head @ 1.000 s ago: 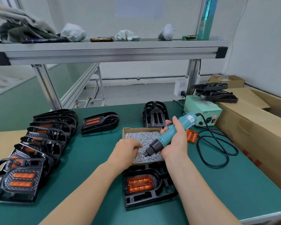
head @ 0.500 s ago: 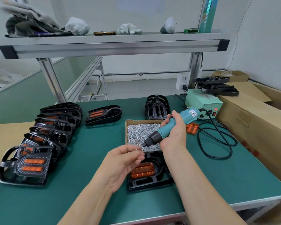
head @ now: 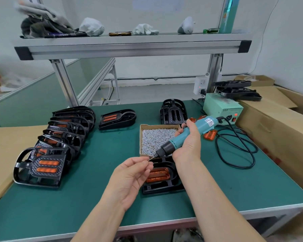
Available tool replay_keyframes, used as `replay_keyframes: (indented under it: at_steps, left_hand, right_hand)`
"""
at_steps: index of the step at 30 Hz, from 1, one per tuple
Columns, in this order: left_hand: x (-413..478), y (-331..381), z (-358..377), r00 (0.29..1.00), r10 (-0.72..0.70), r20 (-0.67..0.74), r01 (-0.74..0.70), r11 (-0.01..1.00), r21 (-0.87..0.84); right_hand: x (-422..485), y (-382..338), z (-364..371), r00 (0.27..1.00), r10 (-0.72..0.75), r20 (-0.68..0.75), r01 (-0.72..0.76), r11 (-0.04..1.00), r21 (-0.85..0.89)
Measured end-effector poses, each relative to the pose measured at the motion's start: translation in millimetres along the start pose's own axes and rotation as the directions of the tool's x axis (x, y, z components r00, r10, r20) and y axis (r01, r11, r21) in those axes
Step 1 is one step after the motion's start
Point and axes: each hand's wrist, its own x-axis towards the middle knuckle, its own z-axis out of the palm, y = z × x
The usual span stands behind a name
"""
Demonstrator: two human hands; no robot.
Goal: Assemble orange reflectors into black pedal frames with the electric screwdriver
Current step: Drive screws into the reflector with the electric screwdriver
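Head: pedal frame [head: 162, 186] lies near table's [head: 234, 189] front edge.

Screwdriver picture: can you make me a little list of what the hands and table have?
Left hand: pinches a small screw at the bit's tip
Right hand: grips the electric screwdriver
Below hands: black pedal frame with orange reflector in it
Behind it: cardboard box of screws
Left side: row of pedals with reflectors on green table

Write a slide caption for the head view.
Left hand pinches a screw at the tip of the electric screwdriver gripped by the right hand.
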Motion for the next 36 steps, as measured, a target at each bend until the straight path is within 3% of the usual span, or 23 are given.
replay_keyframes:
  at_steps: [3, 8, 13, 18, 22, 36]
  left_hand:
    - [-2, -5, 2, 0.983, 0.184, -0.018, -0.176, 0.96, 0.219]
    - [-5, -13, -1, 0.864, 0.494, 0.102, -0.455, 0.677, 0.579]
    - [-10, -18, -7, 0.726, 0.607, 0.322, -0.571, 0.272, 0.774]
    - [-8, -18, -9, 0.653, 0.625, 0.428, -0.608, 0.095, 0.788]
    - [-4, -19, -10, 0.647, 0.622, 0.44, -0.596, 0.054, 0.801]
    - [5, -20, -7, 0.685, 0.584, 0.436, -0.566, 0.05, 0.823]
  right_hand:
    - [-2, 2, -1, 1.0, -0.014, -0.016, 0.014, 1.0, -0.016]
    - [-4, 6, 0, 0.999, -0.035, -0.038, 0.032, 0.997, -0.076]
    - [-5, 10, -5, 0.997, -0.066, -0.029, 0.061, 0.985, -0.163]
    - [-6, 11, -5, 0.996, -0.09, -0.02, 0.084, 0.975, -0.204]
    - [-6, 10, -4, 0.995, -0.095, -0.019, 0.09, 0.979, -0.182]
    - [-2, 8, -6, 0.993, -0.118, -0.028, 0.11, 0.974, -0.197]
